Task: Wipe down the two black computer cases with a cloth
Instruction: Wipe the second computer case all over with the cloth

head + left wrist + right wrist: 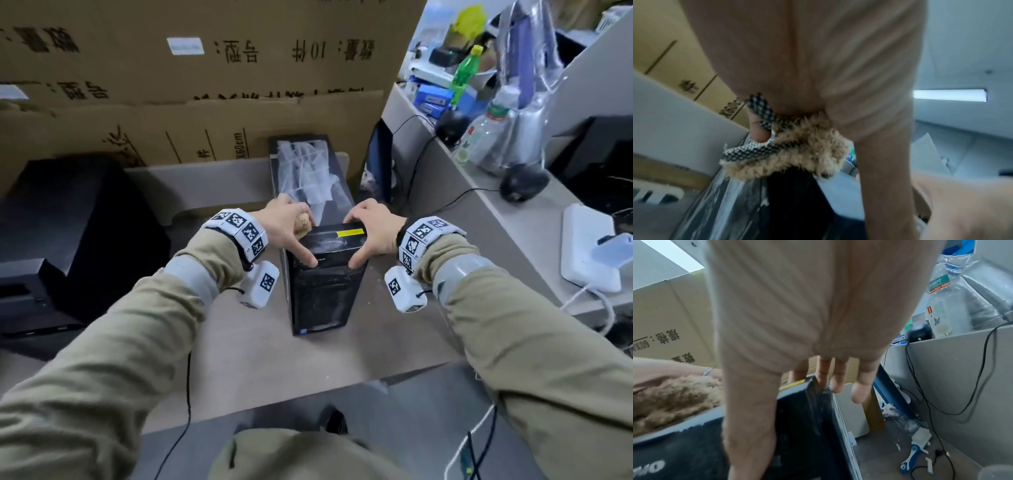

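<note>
Both hands (286, 222) (371, 226) grip the upright case (322, 291) top.

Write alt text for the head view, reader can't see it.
Both hands hold the top front of an upright black computer case on a grey desk: the left hand also pinches a tan fluffy cloth, and the right hand grasps the other edge. A second black case sits to the left, with cardboard boxes behind.
</note>
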The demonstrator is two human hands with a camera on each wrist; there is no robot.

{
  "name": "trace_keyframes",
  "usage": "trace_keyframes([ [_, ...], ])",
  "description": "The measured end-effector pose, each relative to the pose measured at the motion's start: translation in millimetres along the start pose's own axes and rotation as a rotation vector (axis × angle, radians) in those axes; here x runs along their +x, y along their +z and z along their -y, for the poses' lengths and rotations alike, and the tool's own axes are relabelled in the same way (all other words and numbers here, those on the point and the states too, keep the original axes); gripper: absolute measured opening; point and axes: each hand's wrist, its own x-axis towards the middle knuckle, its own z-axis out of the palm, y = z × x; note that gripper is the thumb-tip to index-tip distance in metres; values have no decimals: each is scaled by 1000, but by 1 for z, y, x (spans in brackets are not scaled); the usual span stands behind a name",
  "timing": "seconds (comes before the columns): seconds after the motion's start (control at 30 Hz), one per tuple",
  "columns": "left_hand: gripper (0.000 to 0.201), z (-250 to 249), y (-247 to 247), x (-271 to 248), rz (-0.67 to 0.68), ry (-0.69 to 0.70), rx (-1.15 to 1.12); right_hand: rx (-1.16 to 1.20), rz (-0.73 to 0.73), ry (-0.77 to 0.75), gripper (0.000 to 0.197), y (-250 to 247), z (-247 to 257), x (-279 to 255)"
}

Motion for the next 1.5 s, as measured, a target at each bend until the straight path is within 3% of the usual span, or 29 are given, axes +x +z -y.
trace_keyframes([
  [0.1, 102, -11, 7, 2, -61, 0, 195, -19, -31, -14, 86, 5, 3, 0],
  [0.33, 89, 0, 2, -5, -79, 34, 327, 10, -55, -33, 78, 12, 19, 2],
  [0.53, 92, 40, -11, -23, -23, 6, 314, 43, -97, -64, 84, 29, 63, 1],
  [0.77, 86, 63, -11, -36, -42, -6, 310, -16, -87, -67, 86, 27, 90, 4],
  [1.03, 78, 100, -11, -58, -74, -73, 256, -42, -79, -178, 87, 28, 124, 19],
  [1.5, 94, 93, -32, -50, -15, -55, 291, 40, -101, -188, 85, 37, 112, 20],
])
